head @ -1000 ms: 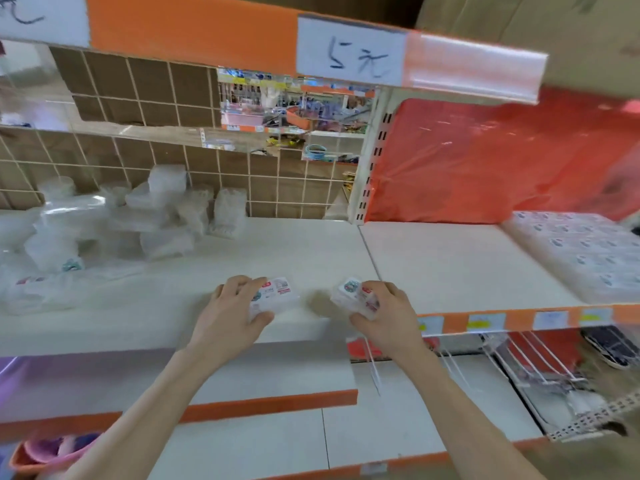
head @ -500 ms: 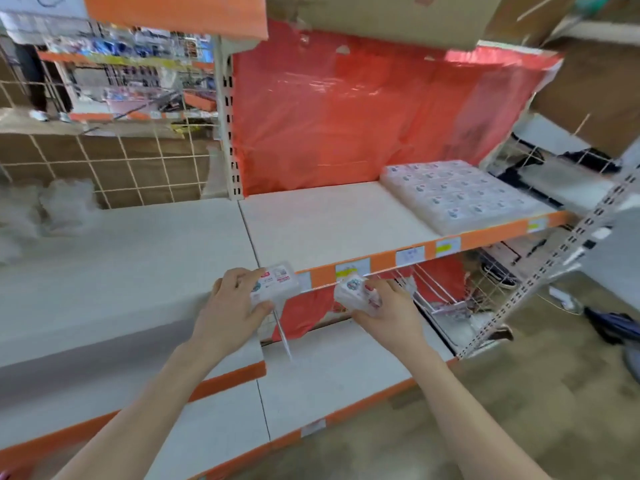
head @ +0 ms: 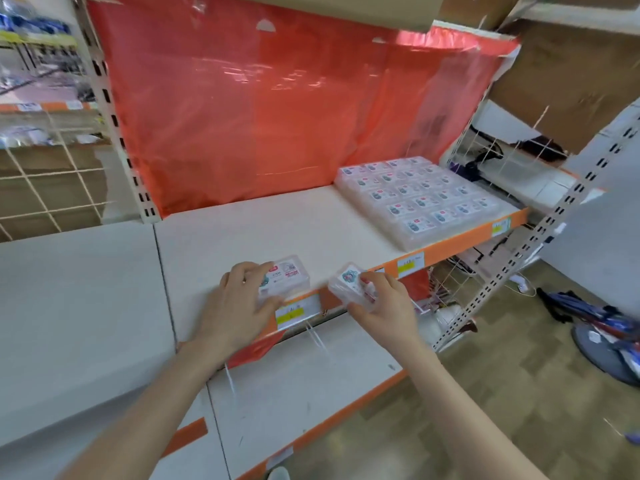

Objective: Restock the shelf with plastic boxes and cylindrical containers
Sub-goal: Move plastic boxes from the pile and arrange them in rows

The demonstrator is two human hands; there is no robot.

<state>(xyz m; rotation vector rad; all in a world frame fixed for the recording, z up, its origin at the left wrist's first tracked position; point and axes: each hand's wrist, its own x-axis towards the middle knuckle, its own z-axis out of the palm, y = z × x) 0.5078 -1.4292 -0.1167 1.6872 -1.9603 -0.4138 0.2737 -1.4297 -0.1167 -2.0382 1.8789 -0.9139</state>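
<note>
Two clear plastic boxes are held, one in each hand, at the front edge of the shelf (head: 263, 230).

Far left: a wire grid (head: 41, 188) is seen behind a neighbouring shelf board (head: 76, 289).

Left hand (head: 239, 306): the fingers are curled over the top and near side of the left box (head: 289, 277), and the thumb is set against its near corner. The box is held label-up and roughly level over the shelf's orange front strip. Whether it rests on the board cannot be told. A yellow price label (head: 294, 311) is noted just below it.

Right hand (head: 386, 306): the right box (head: 348, 289) is pinched between the thumb and curled fingertips. It is tilted, in front of the strip and apart from the shelf. The two boxes are near each other, not touching.

Further right, a block of like boxes (head: 420, 199) is laid in rows on the shelf's right end, reaching the front edge. A red plastic sheet (head: 277, 109) is hung behind the shelf.

Far right: a slotted upright (head: 540, 237) is recorded. Dark items lie on the floor (head: 485, 393) beyond it, too blurred to identify.
</note>
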